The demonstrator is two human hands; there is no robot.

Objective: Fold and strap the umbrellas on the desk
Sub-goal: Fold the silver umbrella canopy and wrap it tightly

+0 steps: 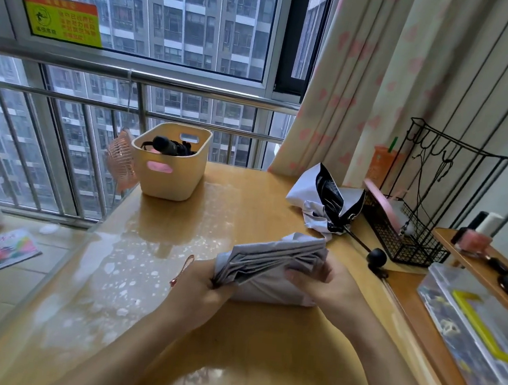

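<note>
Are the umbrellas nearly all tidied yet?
Maybe done: a dark bundle in the cream basket, too unclear to call an umbrella. In hand: the left hand and right hand grip the grey umbrella, folds gathered, no strap round it yet. Left: the black-and-white umbrella lies loose beside the wire rack.

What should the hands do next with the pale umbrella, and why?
Probably the right hand should twist the loose folds snugly round the pale umbrella. The left hand grips one end, but the folds fan out loosely at the other end by the right hand, and no strap can be seen round them yet. Tight folds should make strapping easier.
</note>
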